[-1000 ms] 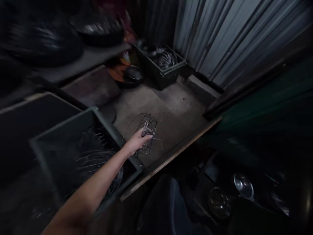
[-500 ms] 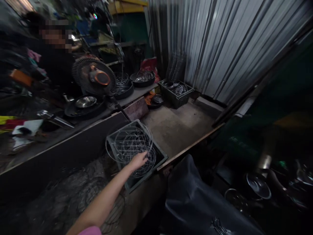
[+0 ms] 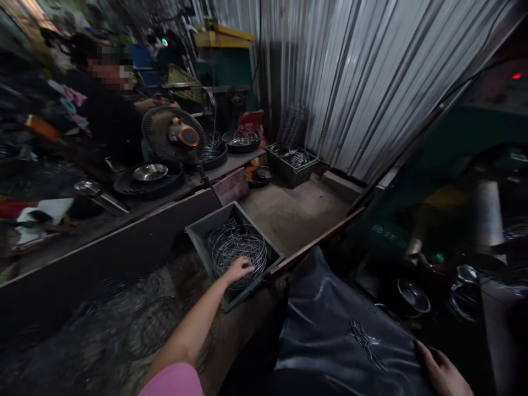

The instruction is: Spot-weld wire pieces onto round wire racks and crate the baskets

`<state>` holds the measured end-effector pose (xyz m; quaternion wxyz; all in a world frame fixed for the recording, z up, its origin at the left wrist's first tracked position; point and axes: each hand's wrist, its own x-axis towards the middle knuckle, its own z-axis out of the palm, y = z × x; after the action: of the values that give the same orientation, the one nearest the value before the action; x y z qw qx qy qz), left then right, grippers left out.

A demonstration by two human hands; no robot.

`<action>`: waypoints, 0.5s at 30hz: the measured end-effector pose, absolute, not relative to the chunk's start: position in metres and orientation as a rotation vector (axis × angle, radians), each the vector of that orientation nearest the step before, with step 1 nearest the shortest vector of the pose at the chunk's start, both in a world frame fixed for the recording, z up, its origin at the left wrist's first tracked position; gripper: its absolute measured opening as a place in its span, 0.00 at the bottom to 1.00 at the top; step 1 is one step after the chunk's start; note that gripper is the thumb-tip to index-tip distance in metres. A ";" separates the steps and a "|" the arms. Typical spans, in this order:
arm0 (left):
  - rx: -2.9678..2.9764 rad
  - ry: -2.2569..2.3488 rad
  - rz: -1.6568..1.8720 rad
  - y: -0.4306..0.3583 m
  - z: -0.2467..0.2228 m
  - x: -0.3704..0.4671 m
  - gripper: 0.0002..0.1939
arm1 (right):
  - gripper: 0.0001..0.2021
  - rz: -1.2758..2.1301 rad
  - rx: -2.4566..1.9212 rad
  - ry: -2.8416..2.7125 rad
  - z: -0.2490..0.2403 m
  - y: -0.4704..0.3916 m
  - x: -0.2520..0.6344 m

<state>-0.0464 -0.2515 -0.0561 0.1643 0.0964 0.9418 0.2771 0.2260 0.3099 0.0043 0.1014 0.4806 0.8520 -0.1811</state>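
My left hand (image 3: 240, 269) is over a green plastic crate (image 3: 198, 242), close above a tangle of thin wire rings (image 3: 237, 247) inside it. Its fingers are loosely bent and apart, and I see nothing held in them. Low on the right, my right hand (image 3: 443, 374) is at the edge of a dark, shiny apron-like sheet (image 3: 313, 308) spread in front of me. Its thumb and fingers are apart; the lower part of the hand is cut off. A small bundle of short metal wires (image 3: 367, 344) lies on the sheet, left of that hand.
A fan (image 3: 177, 132) stands on the left bench beside a metal bowl (image 3: 150, 172) on a dark tray. A person (image 3: 107, 110) is behind it. Another crate (image 3: 292, 173) of metal rings stands by the corrugated wall (image 3: 330, 82). Dark machinery and a round metal dish (image 3: 413, 297) are at right.
The large wire ring raised over the crate beside my left hand has dropped among the others. My right hand has come into view at lower right. The camera view has shifted slightly.
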 end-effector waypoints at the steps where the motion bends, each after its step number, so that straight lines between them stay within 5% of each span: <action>1: 0.185 2.730 0.898 -0.254 -0.055 -0.046 0.12 | 0.32 -0.523 1.423 2.528 0.005 0.308 0.227; 9: -0.917 2.959 0.847 -0.300 -0.049 -0.056 0.27 | 0.30 -0.459 1.422 2.580 0.011 0.299 0.241; 15: -1.045 2.773 0.838 -0.325 -0.063 -0.064 0.19 | 0.22 -0.475 1.417 2.655 0.016 0.292 0.247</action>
<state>-0.0637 -0.3245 -0.0629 0.0313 -0.3391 0.9000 0.2720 0.2470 0.2915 0.0158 0.0477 0.4645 0.8705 -0.1556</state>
